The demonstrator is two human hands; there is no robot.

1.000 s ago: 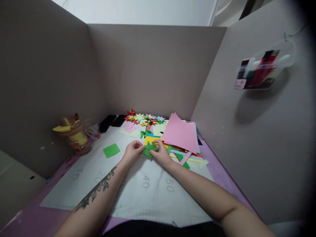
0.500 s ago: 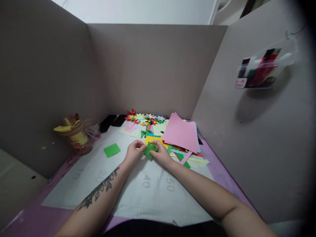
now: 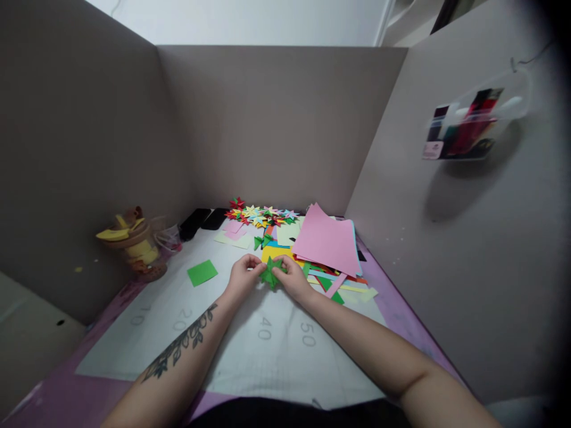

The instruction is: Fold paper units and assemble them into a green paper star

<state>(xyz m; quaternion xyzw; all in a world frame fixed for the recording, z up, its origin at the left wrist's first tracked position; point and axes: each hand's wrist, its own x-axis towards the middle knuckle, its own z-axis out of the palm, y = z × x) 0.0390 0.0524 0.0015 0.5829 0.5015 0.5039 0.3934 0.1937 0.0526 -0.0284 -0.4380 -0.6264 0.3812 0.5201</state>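
Our left fingers [image 3: 252,261] and right fingers [image 3: 285,263] pinch the green paper star [image 3: 270,276] — likely light, easily crushed, best held by its points.

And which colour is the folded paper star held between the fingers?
The folded paper star is green, seen in the head view.

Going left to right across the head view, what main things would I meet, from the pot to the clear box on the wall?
Pot → green sheet → left hand → green star → right hand → pink sheets → clear box.
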